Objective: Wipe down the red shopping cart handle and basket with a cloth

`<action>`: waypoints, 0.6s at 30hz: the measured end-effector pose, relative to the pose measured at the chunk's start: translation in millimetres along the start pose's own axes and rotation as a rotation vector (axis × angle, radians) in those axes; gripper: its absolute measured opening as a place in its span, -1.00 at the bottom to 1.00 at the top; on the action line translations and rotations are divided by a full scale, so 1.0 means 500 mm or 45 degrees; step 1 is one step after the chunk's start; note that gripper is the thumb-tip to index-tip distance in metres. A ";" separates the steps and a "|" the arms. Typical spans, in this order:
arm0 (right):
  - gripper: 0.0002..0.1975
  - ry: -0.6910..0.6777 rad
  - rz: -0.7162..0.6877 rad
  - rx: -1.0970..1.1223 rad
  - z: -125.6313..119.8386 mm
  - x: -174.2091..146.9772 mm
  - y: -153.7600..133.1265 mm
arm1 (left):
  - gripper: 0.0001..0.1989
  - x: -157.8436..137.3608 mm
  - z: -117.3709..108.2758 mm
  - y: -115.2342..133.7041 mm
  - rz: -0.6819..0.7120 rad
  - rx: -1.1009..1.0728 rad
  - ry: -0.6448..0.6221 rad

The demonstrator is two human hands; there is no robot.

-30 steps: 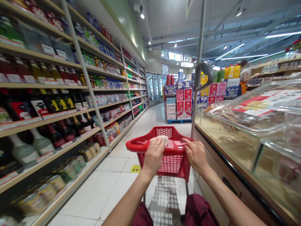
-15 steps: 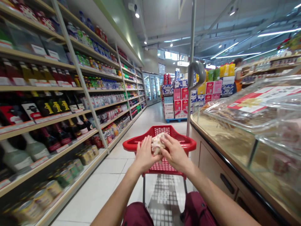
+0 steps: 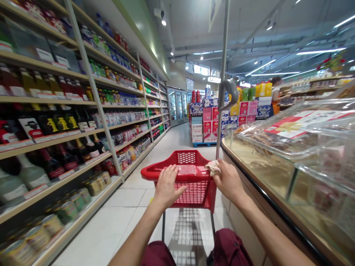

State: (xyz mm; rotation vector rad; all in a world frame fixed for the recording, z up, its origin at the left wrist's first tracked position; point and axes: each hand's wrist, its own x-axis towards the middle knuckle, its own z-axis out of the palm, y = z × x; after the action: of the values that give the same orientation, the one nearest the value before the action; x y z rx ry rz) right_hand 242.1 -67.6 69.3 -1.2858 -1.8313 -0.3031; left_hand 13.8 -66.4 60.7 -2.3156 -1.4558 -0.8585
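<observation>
In front of me stands a red shopping cart (image 3: 205,194) with a thick red handle (image 3: 188,173). My left hand (image 3: 166,188) rests at the left part of the handle, its fingers stretched out and the thumb spread, holding nothing. A crumpled whitish cloth with pinkish marks (image 3: 213,168) is gripped in my right hand (image 3: 230,181). The cloth touches the right end of the handle, and my fingers partly cover it. Through the mesh no goods show in the part of the basket I can see.
Shelves of bottles and cans (image 3: 83,122) line the left side. A glass-fronted counter (image 3: 277,166) with clear-lidded packs runs close along the right. Ahead are a grey pole (image 3: 223,55), stacked cartons (image 3: 205,122) and glass-door fridges (image 3: 177,105). Beyond the counter, a person (image 3: 276,98) stands.
My right hand has moved right with the cloth, from the middle of the handle to its right end. My left hand has come away from the cloth and shifted slightly left.
</observation>
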 end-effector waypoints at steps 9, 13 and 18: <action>-0.68 -0.067 -0.222 -0.003 0.047 -0.004 -0.046 | -0.44 -0.002 0.008 -0.002 0.013 0.031 0.078; -0.73 -0.018 -0.051 -0.132 0.012 -0.008 0.043 | -0.44 -0.004 0.005 -0.006 0.003 0.017 0.078; -0.76 -0.128 -0.032 -0.053 0.003 0.016 0.059 | -0.46 -0.006 0.006 -0.001 -0.003 0.004 0.143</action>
State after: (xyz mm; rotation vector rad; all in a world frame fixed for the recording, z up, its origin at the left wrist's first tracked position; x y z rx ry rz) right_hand 265.6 -48.5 66.7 -1.3283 -1.9361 -0.2964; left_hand 13.4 -66.6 56.7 -2.2253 -1.4121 -0.9693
